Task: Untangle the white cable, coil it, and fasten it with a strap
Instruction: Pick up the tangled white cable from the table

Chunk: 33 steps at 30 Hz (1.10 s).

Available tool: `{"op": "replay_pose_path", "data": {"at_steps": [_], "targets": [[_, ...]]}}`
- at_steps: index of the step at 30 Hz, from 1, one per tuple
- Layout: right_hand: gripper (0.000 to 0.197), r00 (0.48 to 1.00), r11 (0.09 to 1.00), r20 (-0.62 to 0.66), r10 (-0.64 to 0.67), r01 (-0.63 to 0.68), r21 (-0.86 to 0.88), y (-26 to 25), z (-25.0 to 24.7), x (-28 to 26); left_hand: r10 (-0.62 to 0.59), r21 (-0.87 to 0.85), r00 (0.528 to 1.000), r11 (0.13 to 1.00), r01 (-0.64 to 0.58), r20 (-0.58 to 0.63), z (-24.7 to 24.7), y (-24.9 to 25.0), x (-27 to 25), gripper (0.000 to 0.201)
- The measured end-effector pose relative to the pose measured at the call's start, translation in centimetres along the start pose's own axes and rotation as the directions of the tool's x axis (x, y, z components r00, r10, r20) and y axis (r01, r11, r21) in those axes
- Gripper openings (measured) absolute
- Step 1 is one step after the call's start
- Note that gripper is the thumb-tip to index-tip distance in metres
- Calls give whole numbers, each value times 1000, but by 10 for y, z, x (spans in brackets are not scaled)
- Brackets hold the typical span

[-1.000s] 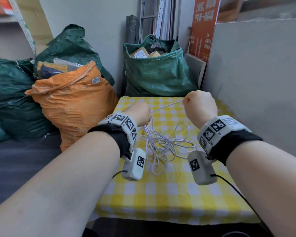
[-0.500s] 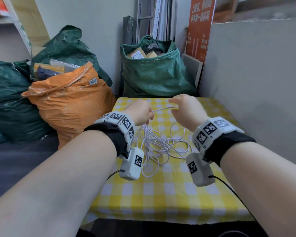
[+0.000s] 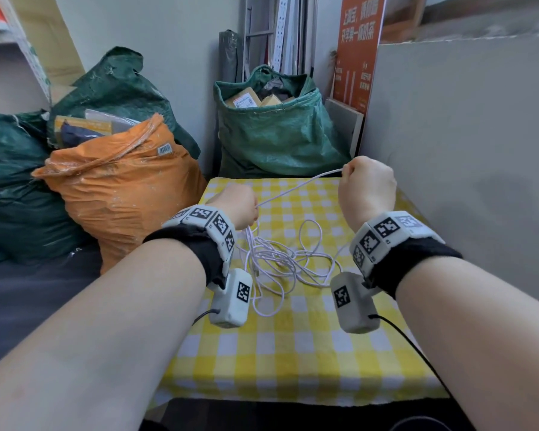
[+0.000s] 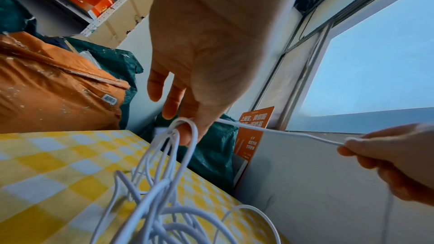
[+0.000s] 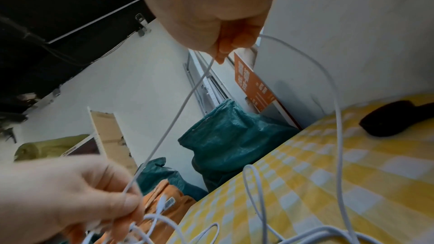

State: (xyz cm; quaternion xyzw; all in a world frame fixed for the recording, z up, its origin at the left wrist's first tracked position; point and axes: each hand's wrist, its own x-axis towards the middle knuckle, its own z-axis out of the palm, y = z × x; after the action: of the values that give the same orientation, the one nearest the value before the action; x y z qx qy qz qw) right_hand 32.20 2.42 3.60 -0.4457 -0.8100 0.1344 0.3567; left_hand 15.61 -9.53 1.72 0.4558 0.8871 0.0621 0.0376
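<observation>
A thin white cable (image 3: 288,261) lies in a loose tangle on the yellow checked tablecloth (image 3: 293,346). My left hand (image 3: 238,206) holds several gathered loops of the cable (image 4: 180,136) between thumb and fingers above the table's left side. My right hand (image 3: 366,185) pinches a single strand (image 5: 178,116), raised up and to the right, and that strand runs taut between the two hands (image 4: 281,133). A black strap-like thing (image 5: 396,116) lies on the cloth at the far right in the right wrist view.
An orange sack (image 3: 122,188) stands left of the table and green sacks (image 3: 277,132) stand behind it and at the far left. A grey panel (image 3: 464,150) rises along the table's right edge. An orange sign (image 3: 355,51) leans in the back corner.
My right hand came in close to the left hand, then moved up and to the right again, drawing a length of cable taut. The left hand stayed about where it was, holding its loops.
</observation>
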Motion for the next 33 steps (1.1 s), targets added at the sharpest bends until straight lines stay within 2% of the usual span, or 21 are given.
{"op": "replay_pose_path", "data": {"at_steps": [3,5,7,9,12,15,18,21,23,26,30,33], "targets": [[26,989,990,43,139,-137,-39,8,-6,5,-19,60,999,998,16,49,-1,-7,-4,28],[26,978,983,134,160,-144,-117,11,-9,3,-13,46,997,999,9,75,0,-11,-5,29],[32,972,988,226,70,-37,-148,8,-4,-3,23,7,997,1000,-24,68,-1,-10,-6,30],[37,952,993,297,-75,100,-68,2,5,-11,68,-107,997,992,-63,44,-2,-5,-6,32],[45,877,966,406,-258,250,74,-13,19,-21,162,-189,986,968,-164,-26,-4,7,-7,31],[30,844,953,446,-299,242,183,-21,24,-24,230,-206,971,949,-239,-66,-7,17,-10,30],[22,873,950,380,-306,250,189,-16,26,-21,227,-177,970,955,-240,-91,-7,15,-11,28],[26,923,964,291,-251,210,164,-6,28,-17,175,-56,984,983,-176,-34,-5,10,-10,23],[30,961,975,207,-182,149,165,1,26,-12,110,69,990,991,-116,88,-2,5,-10,23],[31,994,991,111,11,-26,131,16,14,1,15,192,964,979,-69,266,6,-9,-11,23],[31,959,961,84,271,-275,40,34,2,13,-32,258,963,965,-39,266,10,-15,-15,17],[34,927,928,81,367,-371,41,41,0,14,44,123,970,990,-75,238,8,-5,-19,26]]}}
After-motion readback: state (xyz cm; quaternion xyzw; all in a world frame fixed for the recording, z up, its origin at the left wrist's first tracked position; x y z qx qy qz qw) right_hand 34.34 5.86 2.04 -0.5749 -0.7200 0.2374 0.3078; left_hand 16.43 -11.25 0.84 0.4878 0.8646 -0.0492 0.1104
